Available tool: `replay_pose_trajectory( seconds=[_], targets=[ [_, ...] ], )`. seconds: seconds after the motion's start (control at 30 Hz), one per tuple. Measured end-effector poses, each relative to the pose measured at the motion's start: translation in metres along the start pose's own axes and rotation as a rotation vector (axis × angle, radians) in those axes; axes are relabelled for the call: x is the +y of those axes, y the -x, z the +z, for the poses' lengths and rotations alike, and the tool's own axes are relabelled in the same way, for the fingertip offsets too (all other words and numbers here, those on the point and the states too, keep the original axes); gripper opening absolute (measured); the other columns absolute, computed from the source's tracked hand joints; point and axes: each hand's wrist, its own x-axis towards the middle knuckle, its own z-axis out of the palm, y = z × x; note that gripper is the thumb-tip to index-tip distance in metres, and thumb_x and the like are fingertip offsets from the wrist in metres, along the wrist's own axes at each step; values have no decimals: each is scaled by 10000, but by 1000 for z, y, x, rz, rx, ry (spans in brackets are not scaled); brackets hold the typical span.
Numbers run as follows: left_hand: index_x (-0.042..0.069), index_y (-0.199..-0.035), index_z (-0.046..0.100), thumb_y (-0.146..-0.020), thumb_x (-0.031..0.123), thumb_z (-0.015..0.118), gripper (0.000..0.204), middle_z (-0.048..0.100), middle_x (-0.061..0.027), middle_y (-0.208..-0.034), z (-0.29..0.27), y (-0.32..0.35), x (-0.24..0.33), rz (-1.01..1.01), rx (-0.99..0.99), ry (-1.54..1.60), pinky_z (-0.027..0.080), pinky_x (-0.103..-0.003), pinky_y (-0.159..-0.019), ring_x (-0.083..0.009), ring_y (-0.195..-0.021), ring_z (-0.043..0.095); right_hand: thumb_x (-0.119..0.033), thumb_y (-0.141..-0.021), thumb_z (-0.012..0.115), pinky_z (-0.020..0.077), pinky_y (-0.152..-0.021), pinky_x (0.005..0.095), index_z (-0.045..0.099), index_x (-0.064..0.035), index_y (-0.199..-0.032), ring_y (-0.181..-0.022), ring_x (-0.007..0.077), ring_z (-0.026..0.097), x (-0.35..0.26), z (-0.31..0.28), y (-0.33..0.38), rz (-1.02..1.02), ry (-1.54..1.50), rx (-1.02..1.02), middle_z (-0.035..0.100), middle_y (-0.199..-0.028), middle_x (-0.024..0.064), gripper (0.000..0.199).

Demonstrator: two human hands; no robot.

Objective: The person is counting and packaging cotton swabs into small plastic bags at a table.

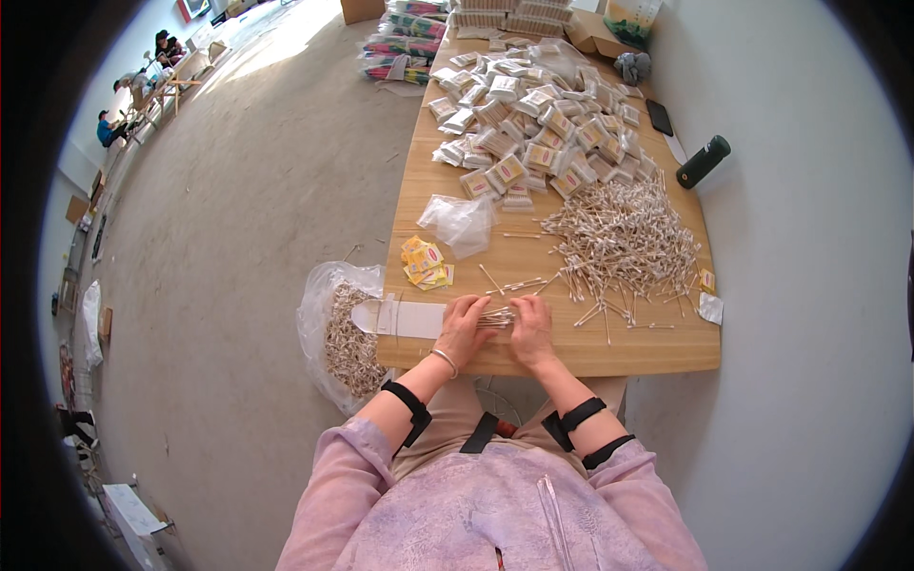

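Left hand (460,328) and right hand (532,331) around a bundle of cotton swabs (496,318) near the front edge of the wooden surface (628,358)

The left hand is clamped on the bundle's left end, the right hand on its right end, the swabs lying crosswise between them; whether they touch the surface cannot be told. A white strip (419,321) runs from the left hand to the left edge. Just beyond the fingers lie loose swabs (515,285); farther left, yellow cards (427,264) with clear bags (459,225) behind. A large swab heap (624,238) spreads to the right, and filled packets (533,114) are piled at the back, a black phone (659,116) and dark bottle (704,163) beside them. Past the left edge, a plastic bag (315,309) holds more swabs
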Motion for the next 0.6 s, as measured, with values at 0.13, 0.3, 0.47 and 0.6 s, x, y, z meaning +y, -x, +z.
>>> replay_pose_trajectory(
  seconds=[0.13,0.3,0.47,0.6],
  targets=[
    [53,-1273,449,-634,53,758,710,435,-155,-1268,-1,6,0,27,26,43,345,-401,-1025,-348,-1199,403,27,-741,493,386,-929,409,549,-11,-1083,-1062,335,467,7,-2,4,151,-211,190,499,-1120,155,349],
    [36,-1286,423,-669,15,714,682,405,-168,-1314,4,1,7,-14,3,115,319,-404,-1055,-360,-1257,360,33,-744,470,325,-1031,397,498,29,-1139,-1188,348,417,-10,13,9,180,-483,123,458,-1227,190,396],
    [23,-1290,413,-704,-53,625,627,401,-186,-1326,1,-3,4,-1,25,205,312,-395,-1062,-365,-1260,364,24,-757,464,259,-1089,403,407,45,-1248,-1286,358,333,-14,21,9,121,-676,72,373,-1340,219,494],
    [11,-1291,413,-749,-100,508,562,444,-167,-1302,1,3,-14,-137,184,348,303,-345,-1064,-295,-1270,385,-140,-812,538,167,-1119,428,271,49,-1364,-1361,365,186,-18,14,13,-105,-32,-114,244,-1436,225,642]
  ],
)
